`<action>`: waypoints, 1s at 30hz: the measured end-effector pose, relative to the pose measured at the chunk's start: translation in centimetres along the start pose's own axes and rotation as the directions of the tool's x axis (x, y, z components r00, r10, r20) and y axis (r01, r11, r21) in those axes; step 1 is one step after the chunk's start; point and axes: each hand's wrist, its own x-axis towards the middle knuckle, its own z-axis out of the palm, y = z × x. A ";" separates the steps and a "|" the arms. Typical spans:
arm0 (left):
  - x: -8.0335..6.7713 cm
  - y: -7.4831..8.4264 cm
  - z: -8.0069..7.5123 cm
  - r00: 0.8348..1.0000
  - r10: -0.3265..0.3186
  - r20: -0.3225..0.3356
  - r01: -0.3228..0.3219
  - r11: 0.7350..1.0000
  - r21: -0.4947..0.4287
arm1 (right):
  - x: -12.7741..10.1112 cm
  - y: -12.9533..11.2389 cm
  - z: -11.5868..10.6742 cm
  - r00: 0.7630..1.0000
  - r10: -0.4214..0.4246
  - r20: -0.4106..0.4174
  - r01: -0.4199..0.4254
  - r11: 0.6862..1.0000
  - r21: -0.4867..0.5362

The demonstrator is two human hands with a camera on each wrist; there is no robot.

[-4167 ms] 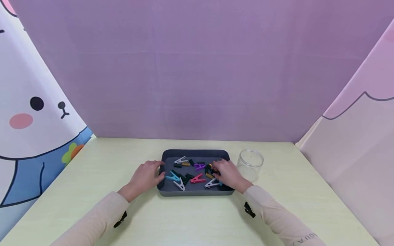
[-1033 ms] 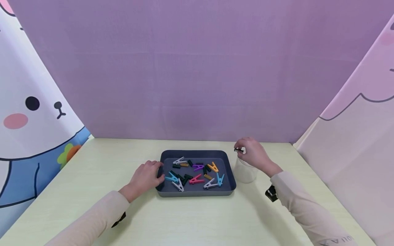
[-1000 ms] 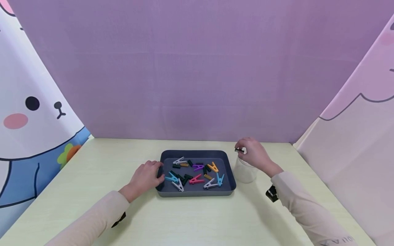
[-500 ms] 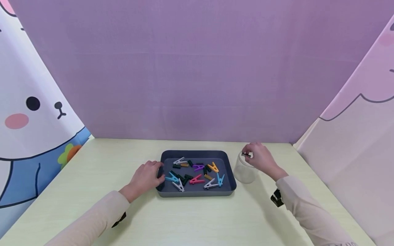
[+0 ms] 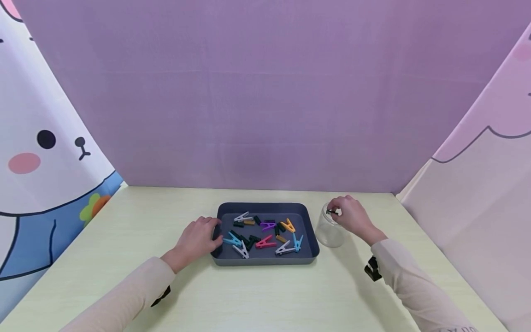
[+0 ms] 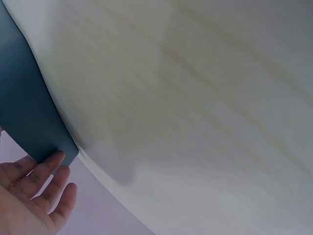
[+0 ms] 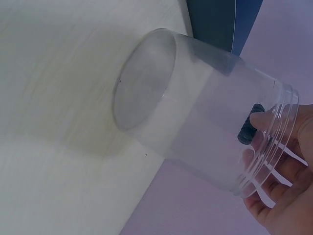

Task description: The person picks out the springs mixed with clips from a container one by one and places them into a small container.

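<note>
My right hand (image 5: 351, 218) pinches a small dark ridged spring (image 7: 252, 124) between thumb and fingers. The fingertips and the spring are inside the mouth of a clear plastic jar (image 5: 330, 233), just below its rim. The jar stands upright, and in the right wrist view no other piece shows inside it. My left hand (image 5: 197, 241) rests against the left end of a dark grey tray (image 5: 265, 261), its fingers spread along the wall. In the left wrist view fingertips (image 6: 57, 157) touch the tray's outer wall.
Mixed in the tray are several plastic clips, among them a red clip (image 5: 265, 242), a yellow clip (image 5: 288, 225) and a purple clip (image 5: 268, 226), with dark green and gold springs. The jar stands close to the tray's right side. A purple cloth (image 5: 265, 101) rises behind the table.
My right hand has moved from the tray to the jar with the spring, then down from above the rim into its mouth. The left hand stays at the tray.
</note>
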 end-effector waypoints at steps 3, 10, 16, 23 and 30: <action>0.0 0.0 0.0 1.000 0.003 0.000 -0.003 1.000 -0.004 | 0.0 0.0 0.1 1.000 0.000 0.000 0.000 1.000 0.002; 0.1 0.1 0.0 1.000 -0.001 0.012 0.001 1.000 -0.002 | -0.1 0.0 0.1 1.000 0.005 -0.004 -0.005 1.000 -0.002; 0.0 0.1 0.0 1.000 -0.002 0.013 0.003 1.000 -0.008 | -0.2 0.0 0.1 1.000 0.005 -0.008 -0.005 1.000 0.002; 0.1 0.0 0.1 1.000 -0.003 0.012 0.003 1.000 -0.010 | -0.2 0.0 0.1 1.000 0.011 -0.012 -0.011 1.000 -0.003; 0.0 0.0 -0.1 1.000 0.001 0.008 0.000 1.000 -0.009 | 0.1 -0.1 -0.4 1.000 0.009 -0.008 -0.009 1.000 0.023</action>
